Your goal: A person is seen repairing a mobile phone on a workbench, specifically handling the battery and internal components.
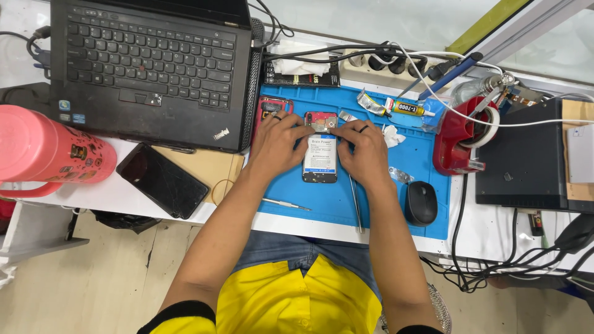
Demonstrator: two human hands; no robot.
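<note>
An opened phone (pixel 320 159) with a white battery showing lies face down on the blue work mat (pixel 334 201). My left hand (pixel 276 143) rests on its left edge, fingertips at the top near a small metal shield piece (pixel 324 124). My right hand (pixel 365 151) grips the phone's right edge, fingers also at that metal piece. A second opened phone (pixel 274 106) lies just beyond my left hand. A thin tool (pixel 286 204) lies on the mat by my left forearm, and tweezers (pixel 355 204) lie under my right wrist.
A black laptop (pixel 151 68) sits at upper left, a cracked dark phone (pixel 162 180) and pink jug (pixel 43 151) to its left front. A black mouse (pixel 421 203), red tape dispenser (pixel 456 139), glue tube (pixel 408 109), power strip with cables (pixel 390 65) and black box (pixel 526 161) stand right.
</note>
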